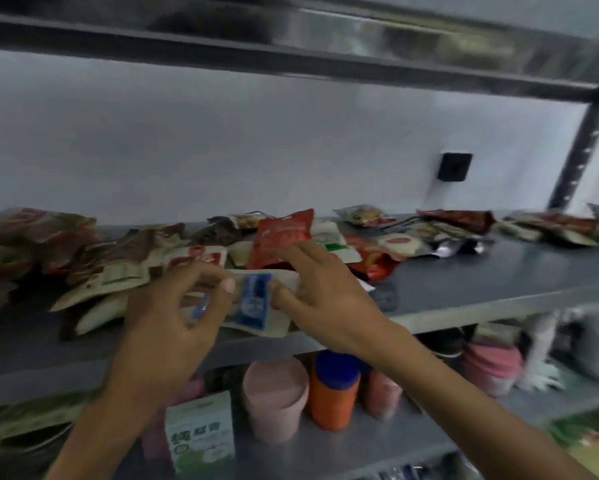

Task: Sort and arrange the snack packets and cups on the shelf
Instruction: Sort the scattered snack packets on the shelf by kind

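Sorting step: left hand (173,306) and right hand (322,299) each pinch the blue packet (254,301) over the shelf (499,271); next, probably lay it with its like

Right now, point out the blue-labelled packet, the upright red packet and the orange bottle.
blue-labelled packet (254,301), head view, on its blue label.
upright red packet (284,233), head view, on its red front.
orange bottle (332,400), head view, on its orange body.

Both hands' fingers (227,284) on a blue-labelled packet (254,301) at shelf edge (499,306).
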